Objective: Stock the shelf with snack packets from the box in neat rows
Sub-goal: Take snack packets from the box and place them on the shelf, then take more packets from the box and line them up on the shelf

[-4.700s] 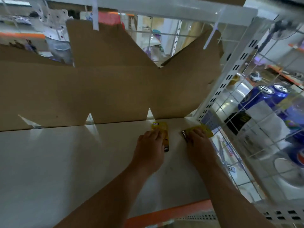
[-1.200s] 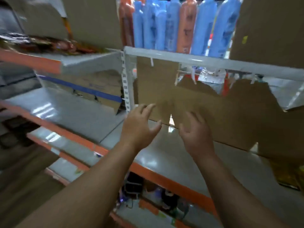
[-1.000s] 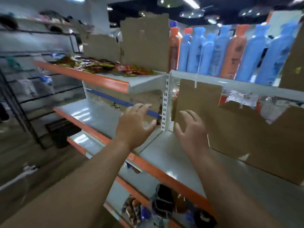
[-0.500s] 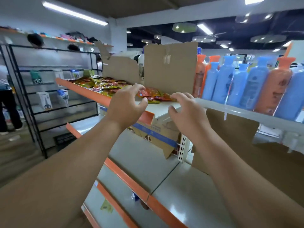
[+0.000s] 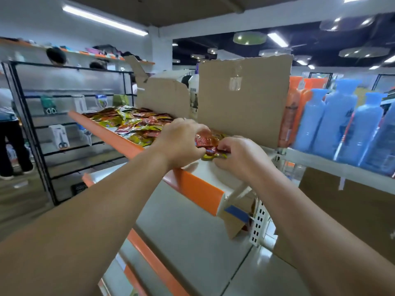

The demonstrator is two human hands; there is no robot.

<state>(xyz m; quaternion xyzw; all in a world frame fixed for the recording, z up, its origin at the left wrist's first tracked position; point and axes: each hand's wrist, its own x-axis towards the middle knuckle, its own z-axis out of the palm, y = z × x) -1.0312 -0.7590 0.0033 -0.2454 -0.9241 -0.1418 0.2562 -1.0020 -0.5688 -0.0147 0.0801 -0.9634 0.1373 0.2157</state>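
A heap of red and yellow snack packets (image 5: 132,122) lies on the top shelf (image 5: 192,184), which has an orange front lip. Both my hands reach over that lip at the heap's right end. My left hand (image 5: 181,144) has its fingers curled onto a red packet (image 5: 208,142). My right hand (image 5: 237,155) pinches the packets at their near edge, where a yellow packet (image 5: 211,155) shows beneath. Torn cardboard panels (image 5: 243,97) stand behind the heap. No box of packets is visible.
Blue and orange bottles (image 5: 342,124) fill the neighbouring shelf to the right. Lower shelves (image 5: 188,231) lie bare below, with a cardboard piece (image 5: 235,223) under the top shelf. A black wire rack (image 5: 64,124) and a standing person (image 5: 8,135) are at the left.
The view swung up from the lower shelf to the top one. Both hands, empty and open a moment ago, have reached over the orange lip and closed on packets at the heap's right end.
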